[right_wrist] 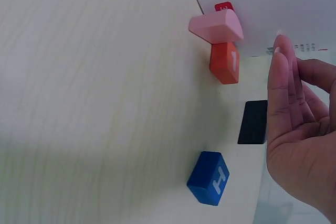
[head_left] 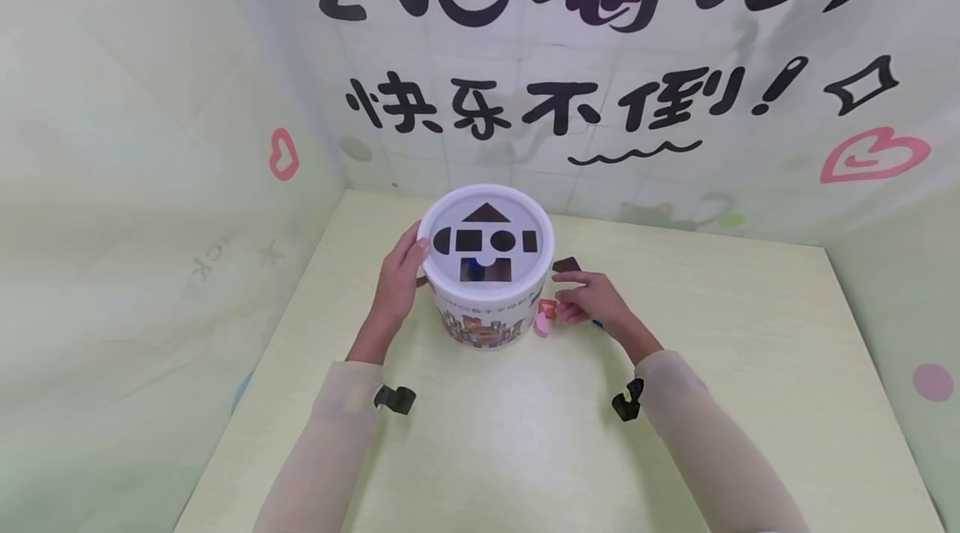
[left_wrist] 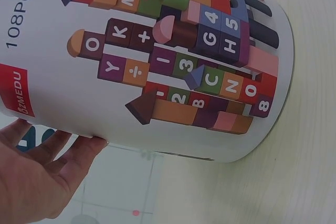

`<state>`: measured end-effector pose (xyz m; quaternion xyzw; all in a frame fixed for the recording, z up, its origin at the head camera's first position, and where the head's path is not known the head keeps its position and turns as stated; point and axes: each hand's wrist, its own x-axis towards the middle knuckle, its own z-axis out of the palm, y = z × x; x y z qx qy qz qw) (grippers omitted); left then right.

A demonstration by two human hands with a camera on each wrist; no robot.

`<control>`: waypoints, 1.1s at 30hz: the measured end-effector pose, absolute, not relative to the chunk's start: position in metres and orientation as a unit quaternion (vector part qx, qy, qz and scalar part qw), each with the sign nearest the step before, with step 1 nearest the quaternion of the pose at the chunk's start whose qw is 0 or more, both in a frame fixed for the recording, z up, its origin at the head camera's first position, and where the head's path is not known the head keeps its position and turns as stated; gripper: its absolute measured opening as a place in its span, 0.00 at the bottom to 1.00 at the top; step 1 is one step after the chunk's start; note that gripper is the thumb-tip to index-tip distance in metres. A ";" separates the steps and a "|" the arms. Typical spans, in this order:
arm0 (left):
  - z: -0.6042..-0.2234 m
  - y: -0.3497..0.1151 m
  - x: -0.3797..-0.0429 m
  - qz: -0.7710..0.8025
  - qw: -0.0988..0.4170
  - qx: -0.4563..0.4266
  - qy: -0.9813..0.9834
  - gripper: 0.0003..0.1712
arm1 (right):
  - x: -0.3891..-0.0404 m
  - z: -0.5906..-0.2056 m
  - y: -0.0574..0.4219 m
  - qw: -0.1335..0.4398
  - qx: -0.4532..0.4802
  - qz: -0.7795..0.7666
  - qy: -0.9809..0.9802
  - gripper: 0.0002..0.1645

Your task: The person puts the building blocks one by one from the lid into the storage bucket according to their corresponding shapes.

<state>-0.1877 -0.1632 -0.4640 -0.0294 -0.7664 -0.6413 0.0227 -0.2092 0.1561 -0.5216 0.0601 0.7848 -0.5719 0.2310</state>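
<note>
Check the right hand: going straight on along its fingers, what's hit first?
Probably the side of the white bucket: the right hand points at it in the head view. The orange block and pink block sit near its base, seemingly below that line, though depth is unclear.

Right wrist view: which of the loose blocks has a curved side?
The pink half-round block beside the printed bucket; the orange-red block, blue block and dark block show straight edges.

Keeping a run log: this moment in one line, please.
left grip: holds bucket | right grip: beside bucket, holding nothing visible | table: pink block, orange block, dark block, blue H block
</note>
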 end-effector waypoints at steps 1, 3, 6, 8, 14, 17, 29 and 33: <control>-0.464 -0.163 -0.188 -0.641 0.023 -0.031 -0.766 0.30 | -0.208 -0.524 0.156 0.231 0.059 -0.572 0.785 0.24; -0.464 -0.163 -0.188 -0.642 0.022 -0.033 -0.766 0.31 | -0.205 -0.529 0.155 0.231 0.060 -0.573 0.784 0.24; -0.464 -0.162 -0.188 -0.643 0.020 -0.034 -0.765 0.31 | -0.204 -0.538 0.156 0.235 0.066 -0.573 0.782 0.24; -0.464 -0.162 -0.188 -0.642 0.018 -0.033 -0.766 0.31 | -0.203 -0.543 0.156 0.237 0.070 -0.573 0.781 0.24; -0.463 -0.163 -0.187 -0.637 0.019 -0.025 -0.771 0.31 | -0.198 -0.550 0.153 0.241 0.061 -0.579 0.776 0.25; -0.462 -0.163 -0.187 -0.638 0.021 -0.029 -0.769 0.31 | -0.196 -0.552 0.152 0.245 0.062 -0.579 0.775 0.25; -0.462 -0.162 -0.187 -0.648 0.024 -0.034 -0.761 0.29 | -0.197 -0.559 0.153 0.262 0.077 -0.562 0.781 0.28; -0.462 -0.163 -0.188 -0.653 0.024 -0.039 -0.756 0.29 | -0.196 -0.563 0.151 0.268 0.077 -0.563 0.778 0.31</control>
